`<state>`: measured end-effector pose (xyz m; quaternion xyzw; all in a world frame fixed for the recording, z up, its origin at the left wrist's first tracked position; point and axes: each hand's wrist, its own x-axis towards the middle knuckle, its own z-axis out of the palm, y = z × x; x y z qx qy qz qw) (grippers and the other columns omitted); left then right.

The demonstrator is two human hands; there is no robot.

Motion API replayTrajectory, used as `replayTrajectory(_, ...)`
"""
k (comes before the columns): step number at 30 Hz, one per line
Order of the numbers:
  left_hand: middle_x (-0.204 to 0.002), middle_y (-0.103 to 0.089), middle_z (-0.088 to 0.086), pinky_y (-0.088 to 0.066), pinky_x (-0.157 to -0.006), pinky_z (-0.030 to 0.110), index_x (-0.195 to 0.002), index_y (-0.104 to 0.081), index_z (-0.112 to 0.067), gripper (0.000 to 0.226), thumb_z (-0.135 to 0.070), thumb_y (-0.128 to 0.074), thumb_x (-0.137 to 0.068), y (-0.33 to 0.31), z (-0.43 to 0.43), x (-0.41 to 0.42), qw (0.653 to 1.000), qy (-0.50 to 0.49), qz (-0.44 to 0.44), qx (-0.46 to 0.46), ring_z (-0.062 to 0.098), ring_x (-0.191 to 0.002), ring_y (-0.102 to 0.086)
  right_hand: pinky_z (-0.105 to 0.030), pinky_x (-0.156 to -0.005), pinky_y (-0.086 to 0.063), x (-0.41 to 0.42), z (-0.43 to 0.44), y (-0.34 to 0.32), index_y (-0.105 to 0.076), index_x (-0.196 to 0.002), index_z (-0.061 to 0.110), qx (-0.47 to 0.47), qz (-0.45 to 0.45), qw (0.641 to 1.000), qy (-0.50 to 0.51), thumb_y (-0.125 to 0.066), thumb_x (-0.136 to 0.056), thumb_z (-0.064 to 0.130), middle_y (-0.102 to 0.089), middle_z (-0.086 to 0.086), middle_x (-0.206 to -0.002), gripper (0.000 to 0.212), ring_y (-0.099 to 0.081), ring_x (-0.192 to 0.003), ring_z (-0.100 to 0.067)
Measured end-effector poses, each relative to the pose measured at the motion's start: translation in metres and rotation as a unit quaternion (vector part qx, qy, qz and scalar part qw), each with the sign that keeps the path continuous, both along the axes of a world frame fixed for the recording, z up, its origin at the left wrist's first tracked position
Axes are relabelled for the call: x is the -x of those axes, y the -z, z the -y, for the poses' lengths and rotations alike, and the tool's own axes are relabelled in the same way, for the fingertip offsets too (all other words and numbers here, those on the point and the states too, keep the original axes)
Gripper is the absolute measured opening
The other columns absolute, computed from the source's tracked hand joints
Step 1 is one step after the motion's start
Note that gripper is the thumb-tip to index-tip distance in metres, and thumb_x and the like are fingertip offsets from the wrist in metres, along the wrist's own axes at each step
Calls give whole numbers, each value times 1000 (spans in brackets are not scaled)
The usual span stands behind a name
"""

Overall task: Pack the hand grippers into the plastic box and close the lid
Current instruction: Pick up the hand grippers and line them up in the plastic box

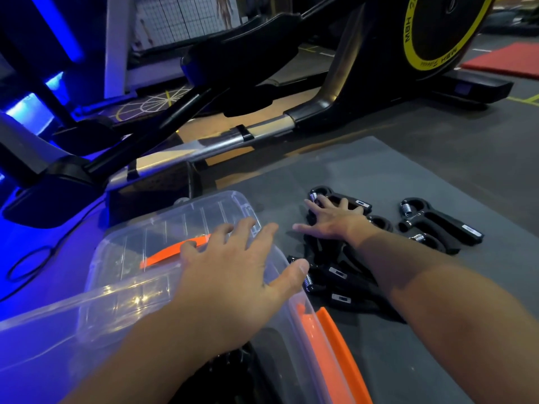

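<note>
Head view showed your right hand (335, 223) spread flat, fingers apart, touching the far hand gripper (350, 200) with nothing clamped yet. Other hand grippers (338, 275) lay heaped under your wrist on the mat (408, 176). Leftward, your left hand (233, 269), also open, was spread over the plastic box (131, 258). Tangled handles could snag, dragging neighbours along.
</note>
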<state>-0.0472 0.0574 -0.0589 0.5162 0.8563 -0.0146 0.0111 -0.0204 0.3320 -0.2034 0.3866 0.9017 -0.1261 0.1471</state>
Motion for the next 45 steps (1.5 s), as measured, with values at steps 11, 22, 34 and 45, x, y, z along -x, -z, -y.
replayTrajectory(11,-154,-15,-17,-24,-106,52,-144,-9,-46,90,-80,13,-63,-1,0,-2,1000,-5,-10,1,12,-141,-19,-57,-101,-25,-40,30,22,-36,-136,41,-75,-76,994,27,-34,-76,71,-16,12,-153,67,-22,-138,-33)
replayTrajectory(22,-150,-29,-12,-35,-98,54,-142,-24,-42,90,-81,7,-66,-4,0,-4,1000,2,-11,-12,19,-135,-32,-52,-100,-29,-121,90,31,-37,-136,40,-100,-104,988,47,-37,-77,73,-18,12,-154,68,-27,-134,-31)
replayTrajectory(34,-152,-28,-12,-35,-98,56,-143,-22,-43,87,-82,5,-70,-1,-2,2,1000,13,-6,-17,20,-136,-33,-52,-107,-25,-174,2,1,-38,-138,33,-147,-238,931,234,-52,-79,69,-43,2,-142,70,-36,-133,-26)
replayTrajectory(45,-154,-24,-12,-34,-102,53,-144,-16,-43,86,-80,9,-70,2,-1,2,1000,4,-27,-7,16,-138,-28,-52,-105,-33,-197,-42,21,-24,-149,31,-83,-192,922,325,-73,-73,55,-44,-13,-144,93,-39,-130,-40)
